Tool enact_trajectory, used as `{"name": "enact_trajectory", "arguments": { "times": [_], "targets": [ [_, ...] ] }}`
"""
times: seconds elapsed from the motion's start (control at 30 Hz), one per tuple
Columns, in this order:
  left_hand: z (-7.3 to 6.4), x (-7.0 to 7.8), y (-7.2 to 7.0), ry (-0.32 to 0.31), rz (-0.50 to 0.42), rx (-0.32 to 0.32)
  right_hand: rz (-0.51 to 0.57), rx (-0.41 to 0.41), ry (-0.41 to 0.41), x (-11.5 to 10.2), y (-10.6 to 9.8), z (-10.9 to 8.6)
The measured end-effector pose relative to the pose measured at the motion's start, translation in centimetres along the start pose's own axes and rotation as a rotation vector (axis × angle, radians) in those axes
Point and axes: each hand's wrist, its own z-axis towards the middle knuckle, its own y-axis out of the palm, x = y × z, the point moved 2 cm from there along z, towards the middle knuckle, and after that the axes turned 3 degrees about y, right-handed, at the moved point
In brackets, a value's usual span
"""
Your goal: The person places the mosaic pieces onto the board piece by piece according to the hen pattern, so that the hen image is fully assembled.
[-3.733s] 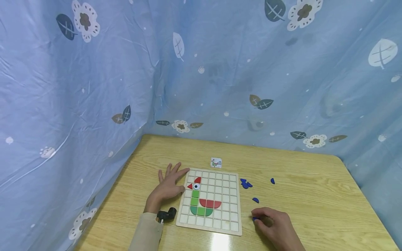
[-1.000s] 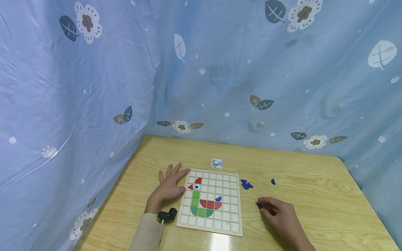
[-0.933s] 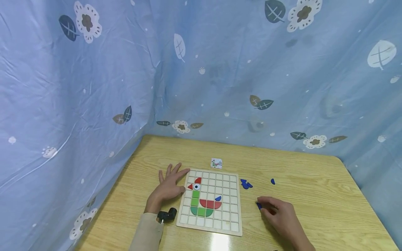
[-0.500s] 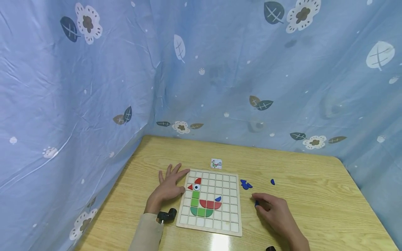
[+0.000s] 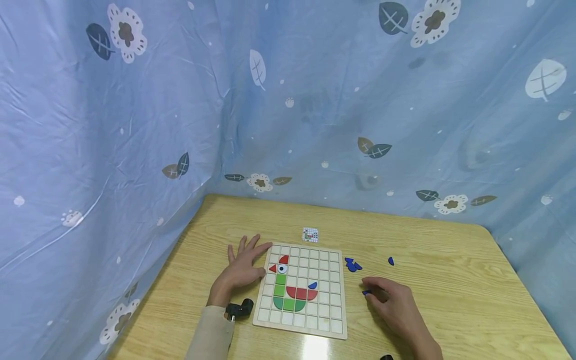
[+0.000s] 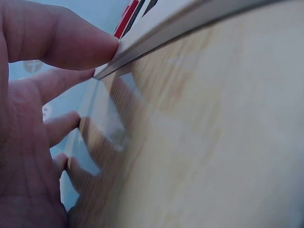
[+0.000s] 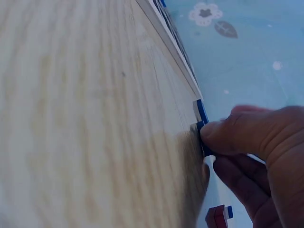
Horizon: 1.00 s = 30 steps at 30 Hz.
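Observation:
My left hand (image 5: 240, 272) lies with spread fingers at the left edge of the square wooden grid board (image 5: 270, 322). In the left wrist view, its thumb (image 6: 88, 47) and index fingertip touch the board's edge. Right of the board, my right hand (image 5: 398, 305) pinches a flat blue half-round piece (image 5: 366, 292) between thumb and fingers, low over the table. On the board, green, red and eye pieces form a bird: a red half-round strip (image 5: 299, 292) lies above a green base (image 5: 289, 304). A small blue piece (image 5: 312, 285) sits tilted just above that strip's right end.
Several blue pieces (image 5: 352, 265) lie clustered beside the board's right edge. Another blue half-round (image 5: 391, 261) lies farther right. A small picture card (image 5: 310, 234) is behind the board. A blue patterned curtain (image 5: 315, 125) encloses the table (image 5: 450, 280) at the back and sides.
A blue piece has come onto the board above the red strip. My right hand now holds another blue piece; it has shifted slightly left and the piece has turned. My left hand stays put.

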Motion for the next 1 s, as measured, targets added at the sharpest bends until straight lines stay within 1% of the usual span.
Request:
{"name": "enact_trajectory", "arguments": {
  "times": [0.17, 0.27, 0.33, 0.43, 0.47, 0.57, 0.63, 0.8, 1.0],
  "targets": [
    [0.1, -0.2, -0.1, 0.000, 0.003, -0.001, 0.024, -0.032, -0.014, 0.0, 0.5, 0.2],
    [0.1, -0.3, 0.0, -0.001, 0.007, 0.002, 0.009, -0.038, -0.014, -0.1, 0.6, 0.4],
    [0.2, -0.4, 0.0, -0.001, 0.009, 0.002, 0.012, -0.059, -0.003, -0.2, 0.6, 0.7],
    [0.2, -0.4, 0.0, -0.001, 0.009, 0.002, 0.024, -0.078, -0.021, -0.6, 0.7, 1.4],
    [0.3, -0.4, 0.0, 0.000, 0.008, 0.002, 0.027, -0.080, -0.037, -0.7, 0.7, 1.7],
    [0.3, -0.3, -0.1, -0.001, 0.003, 0.003, 0.021, -0.075, -0.123, -1.4, 0.9, 2.8],
    [0.3, -0.3, -0.1, -0.004, 0.002, 0.005, 0.019, -0.092, -0.167, -1.9, 1.3, 3.5],
    [0.3, -0.3, -0.2, -0.003, 0.005, 0.007, 0.037, -0.176, -0.249, -2.8, 2.6, 5.4],
    [0.4, -0.3, -0.1, 0.003, 0.008, 0.002, 0.066, -0.278, -0.332, -3.6, 4.8, 6.9]
  ]
}}
